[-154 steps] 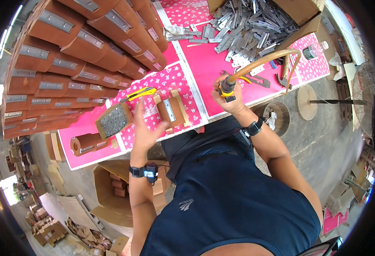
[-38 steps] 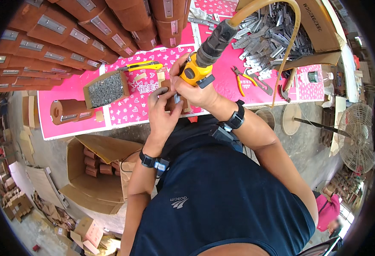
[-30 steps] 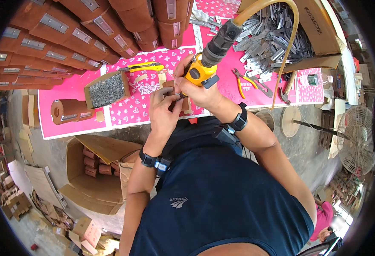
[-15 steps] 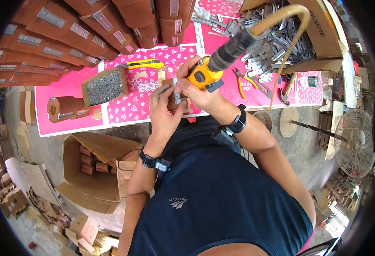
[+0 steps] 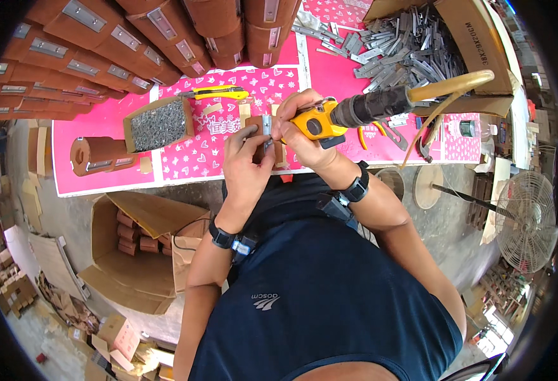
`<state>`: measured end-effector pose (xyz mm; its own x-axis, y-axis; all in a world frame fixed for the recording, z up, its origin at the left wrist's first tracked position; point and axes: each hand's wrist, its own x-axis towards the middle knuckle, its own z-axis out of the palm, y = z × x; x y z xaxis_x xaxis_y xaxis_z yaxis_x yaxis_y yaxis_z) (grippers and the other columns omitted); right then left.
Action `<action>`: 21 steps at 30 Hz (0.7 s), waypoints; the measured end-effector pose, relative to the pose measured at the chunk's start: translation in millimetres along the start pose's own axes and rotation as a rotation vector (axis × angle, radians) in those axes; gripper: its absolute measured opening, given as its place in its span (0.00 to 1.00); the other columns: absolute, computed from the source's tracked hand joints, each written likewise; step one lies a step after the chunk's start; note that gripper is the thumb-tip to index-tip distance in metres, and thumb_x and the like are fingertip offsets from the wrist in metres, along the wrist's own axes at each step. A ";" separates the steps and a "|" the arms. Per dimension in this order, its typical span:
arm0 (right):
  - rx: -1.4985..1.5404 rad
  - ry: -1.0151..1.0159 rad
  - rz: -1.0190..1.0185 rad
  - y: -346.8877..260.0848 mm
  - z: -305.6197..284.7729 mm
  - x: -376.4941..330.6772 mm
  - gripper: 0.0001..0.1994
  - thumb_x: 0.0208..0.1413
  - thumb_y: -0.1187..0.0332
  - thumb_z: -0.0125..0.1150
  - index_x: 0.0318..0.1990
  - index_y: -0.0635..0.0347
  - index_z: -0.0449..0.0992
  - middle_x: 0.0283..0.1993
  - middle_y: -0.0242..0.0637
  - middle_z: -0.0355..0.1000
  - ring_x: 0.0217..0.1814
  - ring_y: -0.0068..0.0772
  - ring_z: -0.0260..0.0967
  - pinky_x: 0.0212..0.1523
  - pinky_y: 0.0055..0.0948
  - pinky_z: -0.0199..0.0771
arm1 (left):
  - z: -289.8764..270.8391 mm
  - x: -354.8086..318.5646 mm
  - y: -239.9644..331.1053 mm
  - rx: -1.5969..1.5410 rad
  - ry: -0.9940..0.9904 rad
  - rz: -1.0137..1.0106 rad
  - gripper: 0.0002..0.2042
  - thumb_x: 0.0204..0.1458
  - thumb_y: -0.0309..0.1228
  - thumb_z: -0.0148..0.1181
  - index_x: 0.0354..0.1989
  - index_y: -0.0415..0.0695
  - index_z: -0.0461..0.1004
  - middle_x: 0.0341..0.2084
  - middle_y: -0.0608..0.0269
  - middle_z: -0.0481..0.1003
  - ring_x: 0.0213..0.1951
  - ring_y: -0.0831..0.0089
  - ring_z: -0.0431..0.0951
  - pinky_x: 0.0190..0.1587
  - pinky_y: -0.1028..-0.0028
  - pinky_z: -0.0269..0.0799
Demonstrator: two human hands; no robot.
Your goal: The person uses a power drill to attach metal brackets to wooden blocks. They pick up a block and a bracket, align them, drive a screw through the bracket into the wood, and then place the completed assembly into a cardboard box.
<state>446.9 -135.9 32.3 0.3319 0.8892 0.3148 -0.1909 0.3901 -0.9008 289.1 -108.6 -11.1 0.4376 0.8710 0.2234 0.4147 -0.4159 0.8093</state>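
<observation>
My right hand (image 5: pixel 305 132) is closed around a yellow power screwdriver (image 5: pixel 317 120), whose black rear collar and tan hose point up to the right. The tool's tip is near the metal plate and partly hidden by my fingers. My left hand (image 5: pixel 248 159) bends its fingers over a small brown block (image 5: pixel 256 125) at the table's front edge. On that block lies a narrow silver metal plate (image 5: pixel 267 124), pinned near my left fingertips. Whether a screw sits between those fingertips is too small to tell.
Stacked brown tiles (image 5: pixel 101 51) with metal plates fill the back left. A carton of screws (image 5: pixel 158 127), a yellow utility knife (image 5: pixel 218 93), a brown cylinder (image 5: pixel 101 155), pliers (image 5: pixel 373 133), a hammer (image 5: pixel 427 140) and loose metal plates (image 5: pixel 406 51) lie on the pink table.
The screwdriver's rear end has swung right and lower, bringing its hose with it. The metal plate shows more clearly now. My left hand stays over the block.
</observation>
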 end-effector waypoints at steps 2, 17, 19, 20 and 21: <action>-0.004 -0.008 -0.008 -2.1 0.8 0.4 0.12 0.51 0.81 0.60 0.44 0.62 0.69 0.35 0.35 0.72 0.36 0.25 0.74 0.38 0.27 0.77 | 0.1 0.2 0.7 0.001 -0.001 -0.020 0.10 0.48 0.27 0.70 0.40 0.43 0.83 0.50 0.56 0.76 0.52 0.55 0.75 0.53 0.62 0.75; 0.168 0.057 0.016 -15.5 2.5 4.9 0.12 0.53 0.82 0.56 0.45 0.63 0.69 0.33 0.36 0.72 0.33 0.26 0.74 0.35 0.27 0.77 | -8.7 9.0 11.2 0.139 -0.090 0.019 0.09 0.49 0.28 0.69 0.38 0.38 0.81 0.50 0.55 0.77 0.49 0.56 0.78 0.47 0.63 0.77; 0.201 0.099 0.011 -12.0 -3.0 5.7 0.13 0.52 0.83 0.56 0.46 0.63 0.68 0.34 0.37 0.72 0.32 0.27 0.74 0.33 0.28 0.78 | -8.6 9.0 10.3 0.148 -0.081 0.029 0.08 0.48 0.27 0.68 0.36 0.41 0.81 0.48 0.54 0.77 0.48 0.53 0.77 0.50 0.60 0.76; 0.167 0.084 0.008 -10.8 -5.7 6.3 0.15 0.52 0.84 0.56 0.47 0.62 0.66 0.35 0.38 0.72 0.31 0.27 0.74 0.33 0.29 0.78 | -9.3 9.0 9.8 0.147 -0.083 0.033 0.08 0.48 0.27 0.68 0.36 0.41 0.81 0.48 0.54 0.77 0.48 0.53 0.77 0.50 0.60 0.76; 0.165 0.089 0.006 -10.9 -6.7 5.8 0.15 0.52 0.84 0.56 0.47 0.62 0.66 0.35 0.38 0.72 0.31 0.27 0.74 0.33 0.29 0.78 | -9.7 8.7 9.1 0.163 -0.082 0.048 0.08 0.48 0.27 0.68 0.36 0.41 0.81 0.48 0.54 0.77 0.48 0.53 0.78 0.50 0.59 0.76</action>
<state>457.1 -136.6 42.0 0.4088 0.8701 0.2752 -0.3399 0.4251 -0.8389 288.9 -102.3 3.5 0.5207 0.8278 0.2091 0.5130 -0.4991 0.6983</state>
